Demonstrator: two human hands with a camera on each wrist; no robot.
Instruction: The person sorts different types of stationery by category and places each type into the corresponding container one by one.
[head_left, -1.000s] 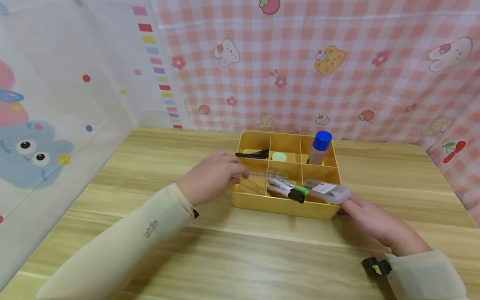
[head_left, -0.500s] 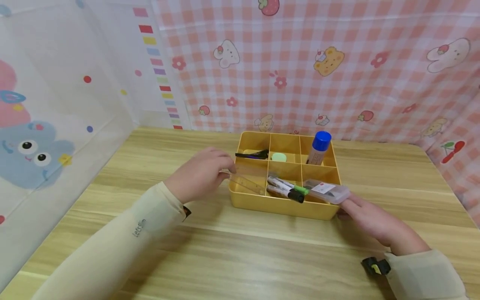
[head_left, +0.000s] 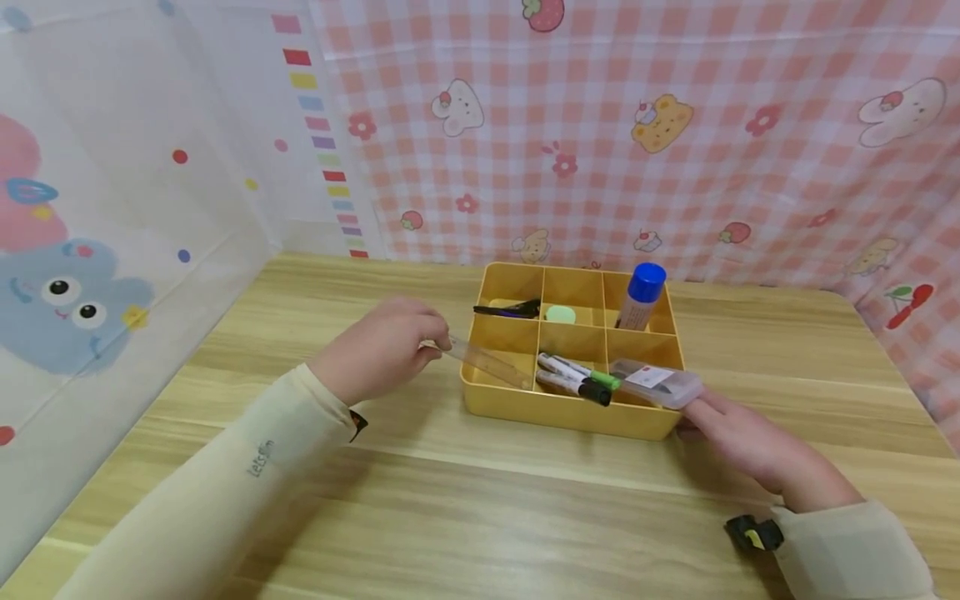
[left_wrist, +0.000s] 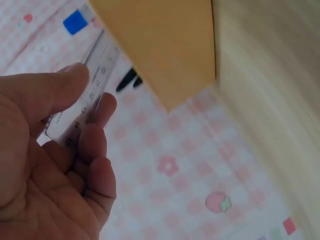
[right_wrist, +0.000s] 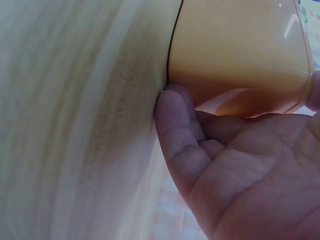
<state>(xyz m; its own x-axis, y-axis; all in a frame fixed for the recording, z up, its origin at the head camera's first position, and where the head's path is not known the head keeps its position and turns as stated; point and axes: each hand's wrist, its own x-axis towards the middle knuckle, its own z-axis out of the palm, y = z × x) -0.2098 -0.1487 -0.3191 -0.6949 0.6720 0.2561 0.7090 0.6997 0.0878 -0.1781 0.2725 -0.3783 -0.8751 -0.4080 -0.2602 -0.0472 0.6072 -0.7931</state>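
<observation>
My left hand (head_left: pixel 378 346) pinches one end of a clear ruler (head_left: pixel 487 361) between thumb and fingers, just left of a yellow compartment organizer (head_left: pixel 570 414). The ruler's other end slopes down over the front left compartment. In the left wrist view, black numbers show along the ruler (left_wrist: pixel 91 95). My right hand (head_left: pixel 738 442) holds the organizer's front right corner. The right wrist view shows its curled fingers (right_wrist: pixel 175 117) low against the organizer's wall (right_wrist: pixel 240 55), near the table.
Markers (head_left: pixel 573 379) lie in the front middle compartment, and a clear plastic case (head_left: pixel 663 385) leans over the front right one. Behind are black pens (head_left: pixel 510 309), a pale green item (head_left: pixel 560 314) and a blue-capped glue stick (head_left: pixel 643 296). A checked cloth (head_left: pixel 487 150) hangs behind.
My left hand has moved left, drawing the ruler's held end out past the organizer's left rim. My right hand has stayed at the corner.
</observation>
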